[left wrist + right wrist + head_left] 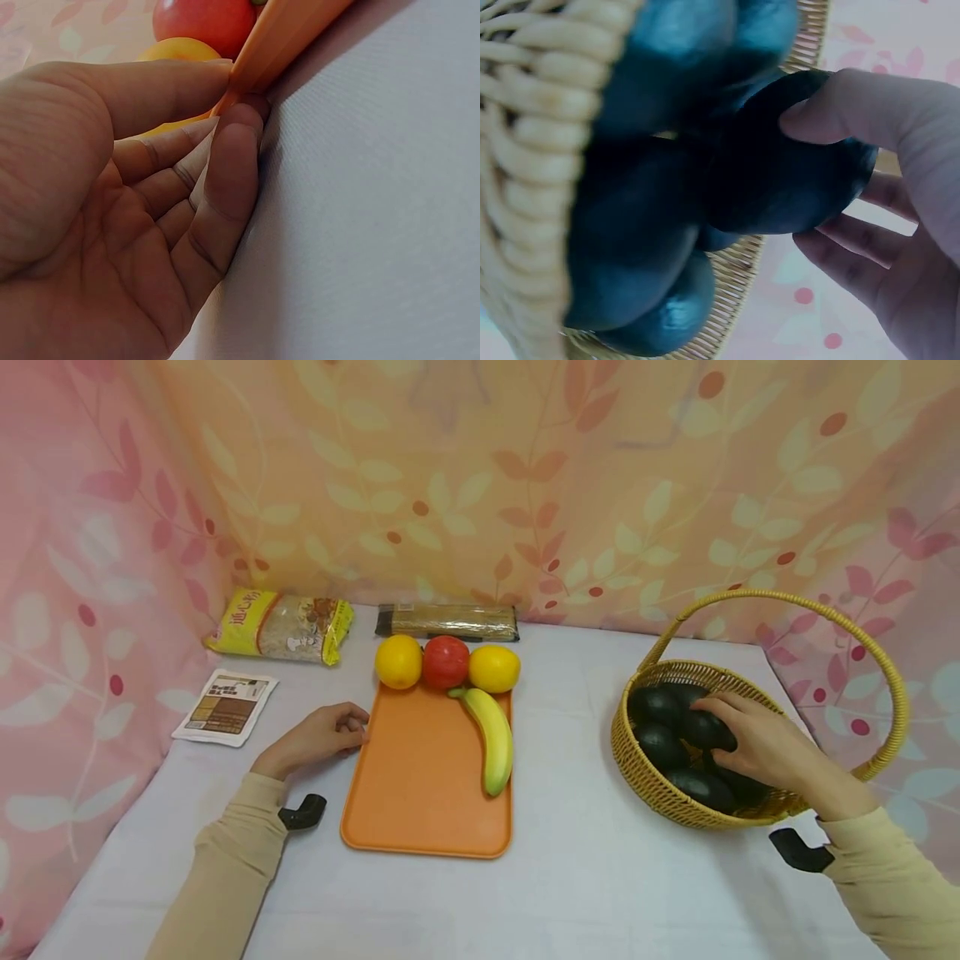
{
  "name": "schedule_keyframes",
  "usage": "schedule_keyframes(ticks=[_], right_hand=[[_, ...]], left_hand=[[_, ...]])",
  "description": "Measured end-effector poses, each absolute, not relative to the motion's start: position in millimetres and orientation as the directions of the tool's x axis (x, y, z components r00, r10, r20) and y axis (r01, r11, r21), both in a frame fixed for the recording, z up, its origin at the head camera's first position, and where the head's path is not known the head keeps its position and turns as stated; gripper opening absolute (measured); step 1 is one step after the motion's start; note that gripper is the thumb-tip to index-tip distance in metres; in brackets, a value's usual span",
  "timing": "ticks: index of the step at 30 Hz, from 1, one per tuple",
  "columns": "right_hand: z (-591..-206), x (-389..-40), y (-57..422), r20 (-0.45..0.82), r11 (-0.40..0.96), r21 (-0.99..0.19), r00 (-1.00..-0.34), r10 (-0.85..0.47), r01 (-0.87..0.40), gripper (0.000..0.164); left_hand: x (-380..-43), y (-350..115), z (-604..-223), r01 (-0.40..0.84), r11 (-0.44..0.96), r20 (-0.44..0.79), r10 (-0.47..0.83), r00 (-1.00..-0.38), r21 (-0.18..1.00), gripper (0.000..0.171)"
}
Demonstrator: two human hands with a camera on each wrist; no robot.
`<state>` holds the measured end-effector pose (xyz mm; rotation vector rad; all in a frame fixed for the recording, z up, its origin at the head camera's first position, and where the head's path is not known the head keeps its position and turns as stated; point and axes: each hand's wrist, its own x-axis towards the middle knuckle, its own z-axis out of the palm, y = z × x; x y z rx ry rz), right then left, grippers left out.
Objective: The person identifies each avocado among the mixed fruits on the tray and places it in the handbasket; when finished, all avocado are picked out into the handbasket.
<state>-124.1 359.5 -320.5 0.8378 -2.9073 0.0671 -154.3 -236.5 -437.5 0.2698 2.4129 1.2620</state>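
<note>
An orange tray [423,760] lies on the white table with a banana [491,739] along its right side. At its far edge sit two yellow fruits [398,662] and a red fruit [446,662] between them. My left hand [322,739] pinches the tray's left rim, thumb and fingertips at the edge in the left wrist view. On the right, a wicker basket [630,768] holds several dark avocados [660,747]. My right hand [765,739] reaches into it and grips one avocado [780,172] between thumb and fingers, among the others.
A yellow food bag [285,625] and a small white packet [227,706] lie at the left. Behind the fruit is a pack of noodles [450,621]. The basket's tall handle [832,614] arches over its right side. Patterned curtains [480,485] border the table.
</note>
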Motion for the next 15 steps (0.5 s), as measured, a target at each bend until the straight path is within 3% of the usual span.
schedule_keyframes(ticks=[7, 15], right_hand=[[-331, -125, 362, 0.054, 0.843, 0.003, -0.841, -0.538, -0.538, 0.067], [-341, -127, 368, 0.094, 0.812, 0.005, -0.808, -0.581, -0.584, 0.064]], left_hand=[[-155, -238, -438, -0.016, 0.568, -0.264, 0.358, -0.896, 0.823, 0.034], [-155, -238, -438, -0.020, 0.576, -0.268, 0.349, -0.898, 0.817, 0.034]])
